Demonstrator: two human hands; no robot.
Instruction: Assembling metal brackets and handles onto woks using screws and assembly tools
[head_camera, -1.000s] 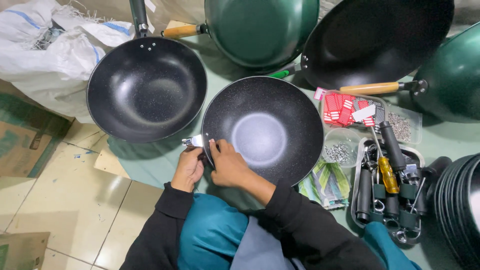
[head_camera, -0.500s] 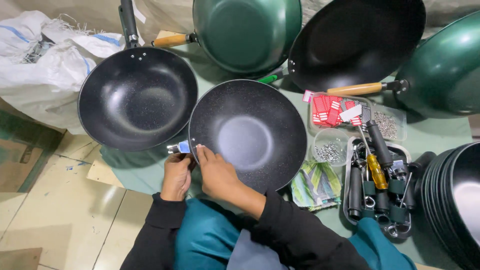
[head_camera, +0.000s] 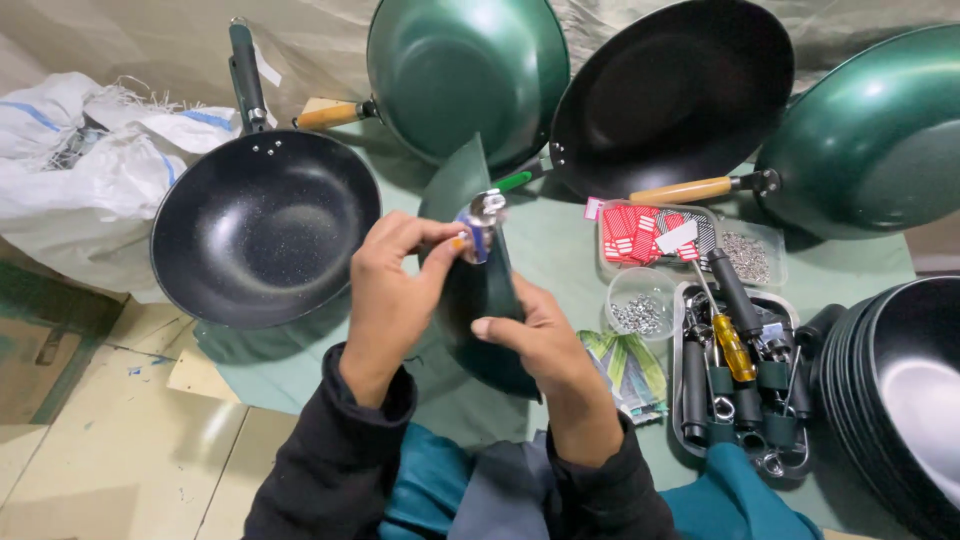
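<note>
Green wok (head_camera: 478, 300) held on edge, both hands closed on it.
Left hand (head_camera: 392, 290) pinches its metal bracket (head_camera: 482, 218); right hand (head_camera: 532, 335) grips the rim. Screwdriver tray (head_camera: 686, 400) right, black pan (head_camera: 262, 225) left.

The tilted pan (head_camera: 480, 310) shows a glossy dark-green outer skin, with a shiny metal bracket (head_camera: 487, 207) at its rim. The black pan (head_camera: 262, 228) beside it has a matt, speckled coating. Wooden handles (head_camera: 685, 190) look smooth; the cloth (head_camera: 560, 250) underneath is dull green, the sack (head_camera: 80, 180) coarse woven plastic
</note>
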